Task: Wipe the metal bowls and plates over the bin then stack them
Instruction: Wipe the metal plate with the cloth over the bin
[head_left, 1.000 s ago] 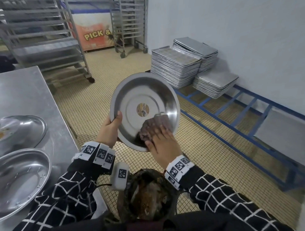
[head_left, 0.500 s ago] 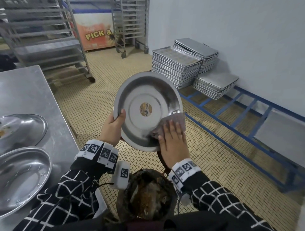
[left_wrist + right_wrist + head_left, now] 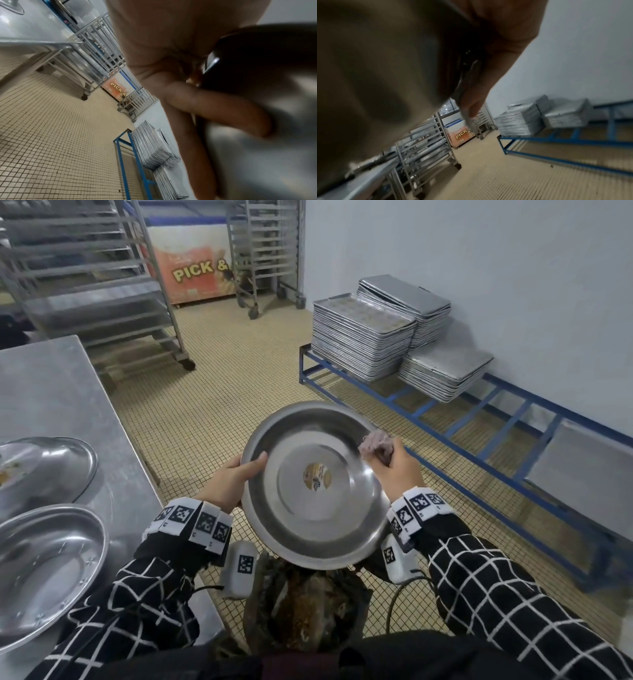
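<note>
Fingers [image 3: 386,454] pinch cloth [image 3: 375,440]; left hand [image 3: 230,482] grips bowl [image 3: 315,515], wrist views blurred.

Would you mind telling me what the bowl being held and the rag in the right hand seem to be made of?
The bowl looks like stainless steel with a brushed, shiny finish: grey metal with soft reflections and a round paper sticker at its centre. The rag looks like soft cloth, dull pinkish-grey and crumpled in the right hand; its exact fabric is unclear.

Round shiny steel bowl [image 3: 315,484], sticker at centre, was tilted above dark, waste-filled bin [image 3: 305,607]; crumpled grey-pink cloth [image 3: 375,445] at its right rim.
</note>
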